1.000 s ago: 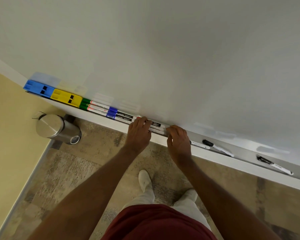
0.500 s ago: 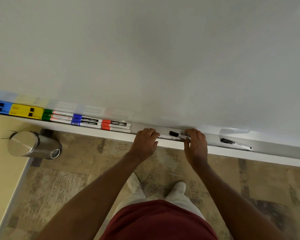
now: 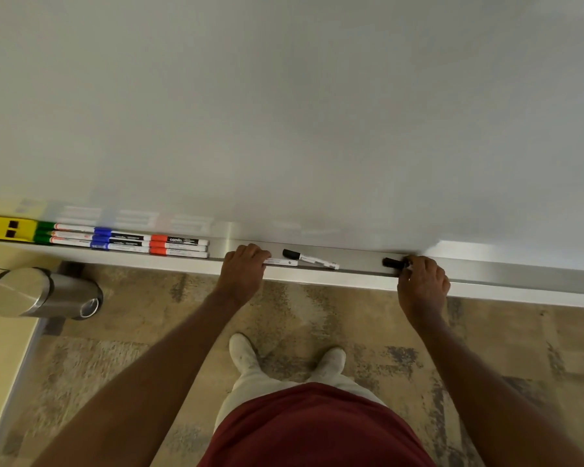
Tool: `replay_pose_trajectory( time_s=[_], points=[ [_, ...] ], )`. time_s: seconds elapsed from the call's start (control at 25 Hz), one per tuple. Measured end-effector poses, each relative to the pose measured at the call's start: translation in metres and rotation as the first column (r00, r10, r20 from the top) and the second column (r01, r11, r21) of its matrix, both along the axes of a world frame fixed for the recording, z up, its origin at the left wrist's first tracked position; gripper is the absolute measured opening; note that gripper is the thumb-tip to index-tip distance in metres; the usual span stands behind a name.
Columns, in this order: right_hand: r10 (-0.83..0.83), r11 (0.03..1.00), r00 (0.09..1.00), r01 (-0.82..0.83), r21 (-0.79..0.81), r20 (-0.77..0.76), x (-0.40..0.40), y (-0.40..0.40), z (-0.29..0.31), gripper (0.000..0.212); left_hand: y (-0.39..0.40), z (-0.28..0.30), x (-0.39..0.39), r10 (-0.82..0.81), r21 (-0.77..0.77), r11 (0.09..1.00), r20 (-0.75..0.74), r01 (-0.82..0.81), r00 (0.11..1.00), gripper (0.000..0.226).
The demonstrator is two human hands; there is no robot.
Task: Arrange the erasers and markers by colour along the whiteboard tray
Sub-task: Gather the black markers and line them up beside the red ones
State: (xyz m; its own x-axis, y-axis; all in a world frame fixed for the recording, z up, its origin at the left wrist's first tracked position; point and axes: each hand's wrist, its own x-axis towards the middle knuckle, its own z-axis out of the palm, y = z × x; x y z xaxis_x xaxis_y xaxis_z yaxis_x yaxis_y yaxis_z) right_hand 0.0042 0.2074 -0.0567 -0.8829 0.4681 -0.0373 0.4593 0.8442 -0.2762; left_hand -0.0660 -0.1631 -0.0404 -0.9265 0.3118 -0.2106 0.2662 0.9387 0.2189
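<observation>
Along the whiteboard tray (image 3: 358, 264) lie a yellow eraser (image 3: 7, 227) at the far left, then green-capped markers (image 3: 64, 232), blue-capped markers (image 3: 118, 241) and red-capped markers (image 3: 177, 246) in rows. My left hand (image 3: 243, 274) covers one end of a white marker (image 3: 282, 262) on the tray. Just right of it lies a loose black-capped marker (image 3: 309, 258). My right hand (image 3: 420, 284) is closed on another black-capped marker (image 3: 393, 263), whose cap sticks out to the left of my fingers.
The whiteboard (image 3: 284, 112) fills the upper view. A steel pedal bin (image 3: 44, 293) stands on the floor at the left, beside a yellow wall (image 3: 0, 348). My feet (image 3: 284, 358) are on a patterned carpet below the tray.
My view has shifted right along the tray and the blue eraser has left the frame. My right hand moved right from the middle black marker to the far one and closed on it.
</observation>
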Motion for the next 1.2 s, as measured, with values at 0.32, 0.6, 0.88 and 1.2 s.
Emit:
replay_pose_trajectory(
  time_s=[0.32,0.6,0.88,1.2],
  points=[
    [0.352,0.934,0.936,-0.350,0.074,-0.018,-0.003,-0.008,0.006,0.037,0.000,0.001,-0.005,0.073,-0.039,0.997,0.013,-0.073,0.997,0.025],
    [0.577,0.808,0.816,-0.576,-0.122,-0.038,-0.031,-0.110,0.007,0.021,-0.011,0.002,-0.004,0.069,-0.020,0.997,0.009,-0.068,0.998,0.026],
    [0.549,0.834,0.819,-0.549,-0.050,0.165,-0.051,-0.143,0.006,0.034,-0.035,0.000,-0.010,0.084,-0.025,0.996,-0.037,-0.085,0.996,0.028],
    [0.574,0.815,0.819,-0.568,-0.111,0.022,-0.056,-0.197,0.023,0.033,-0.064,-0.008,-0.012,0.053,-0.045,0.997,-0.081,-0.057,0.995,0.036]
  ],
)
